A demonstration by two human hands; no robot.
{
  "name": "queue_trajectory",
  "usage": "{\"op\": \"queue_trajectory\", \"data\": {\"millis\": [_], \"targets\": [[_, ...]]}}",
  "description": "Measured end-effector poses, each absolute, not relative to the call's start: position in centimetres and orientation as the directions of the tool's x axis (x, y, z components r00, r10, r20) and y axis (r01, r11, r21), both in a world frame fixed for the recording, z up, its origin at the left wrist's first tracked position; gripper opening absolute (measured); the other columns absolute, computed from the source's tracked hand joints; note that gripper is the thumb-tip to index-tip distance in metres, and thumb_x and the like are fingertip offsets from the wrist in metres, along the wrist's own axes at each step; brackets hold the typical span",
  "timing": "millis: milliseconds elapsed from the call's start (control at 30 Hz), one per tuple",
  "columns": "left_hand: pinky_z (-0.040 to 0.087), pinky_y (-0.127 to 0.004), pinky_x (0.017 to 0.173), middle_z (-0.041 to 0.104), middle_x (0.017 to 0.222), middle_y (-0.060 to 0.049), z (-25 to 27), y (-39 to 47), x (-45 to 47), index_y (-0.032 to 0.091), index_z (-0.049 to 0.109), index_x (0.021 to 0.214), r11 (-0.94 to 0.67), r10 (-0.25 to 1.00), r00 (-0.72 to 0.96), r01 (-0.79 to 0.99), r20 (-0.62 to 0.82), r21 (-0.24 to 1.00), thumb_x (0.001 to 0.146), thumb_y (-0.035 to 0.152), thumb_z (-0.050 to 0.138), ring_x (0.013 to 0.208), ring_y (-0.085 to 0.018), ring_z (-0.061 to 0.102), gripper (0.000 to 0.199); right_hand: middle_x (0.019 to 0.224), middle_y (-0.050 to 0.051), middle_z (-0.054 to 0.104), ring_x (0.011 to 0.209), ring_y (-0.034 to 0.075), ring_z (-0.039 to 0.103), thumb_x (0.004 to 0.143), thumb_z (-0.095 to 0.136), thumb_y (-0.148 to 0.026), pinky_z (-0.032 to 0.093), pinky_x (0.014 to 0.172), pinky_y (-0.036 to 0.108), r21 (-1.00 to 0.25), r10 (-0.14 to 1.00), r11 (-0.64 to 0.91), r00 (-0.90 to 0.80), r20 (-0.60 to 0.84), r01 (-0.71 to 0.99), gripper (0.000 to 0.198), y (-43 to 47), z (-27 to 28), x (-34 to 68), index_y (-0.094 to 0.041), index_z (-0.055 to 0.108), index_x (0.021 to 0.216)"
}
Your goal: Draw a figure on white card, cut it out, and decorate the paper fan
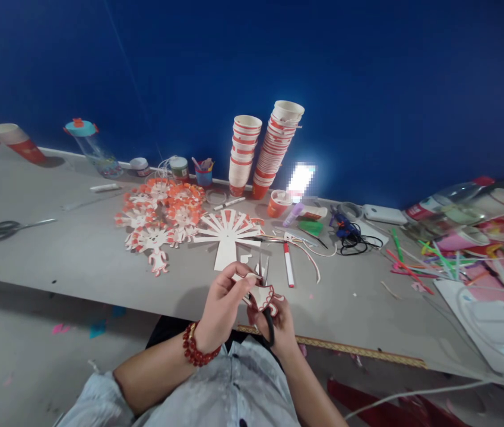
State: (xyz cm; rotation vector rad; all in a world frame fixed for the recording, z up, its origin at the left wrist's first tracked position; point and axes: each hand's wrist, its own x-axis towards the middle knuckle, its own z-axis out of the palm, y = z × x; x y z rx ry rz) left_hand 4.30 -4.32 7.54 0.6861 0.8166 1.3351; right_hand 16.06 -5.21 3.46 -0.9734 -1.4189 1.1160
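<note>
My left hand (227,295) pinches white paper piece (260,296) marked with dark-red scalloped line, thumb on top. My right hand (284,323) grips black-handled scissors (270,327), fingers curled round handles, blades slightly parted and pointing away from me. Paper piece held between both hands, above table (332,320) near front edge. Just beyond: fan-topped white paper cutout (225,254); right of it, red-and-white marker (288,267). Orange-and-white paper figures (158,204) heaped farther left.
</note>
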Motion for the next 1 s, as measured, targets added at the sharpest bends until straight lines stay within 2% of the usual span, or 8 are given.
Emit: {"op": "queue_trajectory", "data": {"millis": [100,267,367,567,767,1000], "targets": [[0.045,-0.019,0.057,0.060,0.073,0.001,7.7,-4.3,4.2,0.018,0.056,0.073,0.132,0.991,0.059,-0.559,-0.120,0.819,0.084,0.029,0.068,0.060,-0.009,0.054,0.020,0.058,-0.002,0.051,0.046,0.011,0.043,0.077,0.064,-0.033,0.038,0.041,0.023,-0.979,0.968,0.201,-0.148,0.203,-0.029,0.022,-5.2,3.8,16.3,-0.019,0.054,0.062],[0.043,-0.018,0.058,0.057,0.074,0.001,7.6,-4.2,4.1,0.017,0.058,0.069,0.126,0.992,0.067,-0.546,-0.107,0.828,0.081,0.027,0.068,0.065,-0.010,0.051,0.019,0.050,-0.002,0.048,0.047,0.013,0.042,0.074,0.063,-0.026,0.034,0.042,0.024,-0.987,0.967,0.157,-0.208,0.147,0.032,0.024,-5.1,4.5,16.6,-0.020,0.051,0.054],[0.042,-0.019,0.061,0.056,0.074,0.001,7.6,-4.3,4.0,0.017,0.058,0.069,0.114,0.993,0.066,-0.531,-0.093,0.840,0.082,0.026,0.067,0.066,-0.010,0.049,0.018,0.050,-0.003,0.047,0.046,0.012,0.040,0.073,0.064,-0.026,0.033,0.042,0.024,-0.992,0.971,0.128,-0.202,0.128,-0.013,0.022,-5.3,4.3,16.6,-0.020,0.050,0.057],[0.040,-0.021,0.067,0.055,0.073,0.000,7.5,-4.4,4.1,0.017,0.058,0.069,0.068,0.998,0.032,-0.491,-0.060,0.868,0.082,0.025,0.066,0.069,-0.012,0.048,0.017,0.052,-0.003,0.049,0.046,0.012,0.042,0.074,0.069,-0.028,0.035,0.043,0.024,-0.991,0.979,0.101,-0.167,0.114,-0.087,0.025,-5.8,3.0,16.4,-0.020,0.050,0.059],[0.040,-0.022,0.068,0.053,0.073,0.000,7.2,-4.5,4.1,0.017,0.058,0.070,0.060,0.998,0.034,-0.459,-0.050,0.887,0.083,0.025,0.064,0.070,-0.013,0.048,0.016,0.056,-0.002,0.050,0.046,0.012,0.041,0.077,0.069,-0.042,0.036,0.041,0.024,-0.986,0.994,0.069,-0.070,0.081,-0.151,0.027,-6.0,2.2,16.2,-0.019,0.057,0.068],[0.040,-0.023,0.070,0.050,0.075,0.000,7.2,-4.5,4.2,0.017,0.056,0.068,0.041,0.999,0.041,-0.451,-0.025,0.892,0.083,0.025,0.064,0.072,-0.013,0.047,0.018,0.055,-0.002,0.049,0.046,0.012,0.040,0.073,0.070,-0.041,0.035,0.040,0.024,-0.991,0.992,0.036,-0.115,0.051,-0.130,0.027,-5.9,3.4,15.9,-0.020,0.056,0.067]]}}
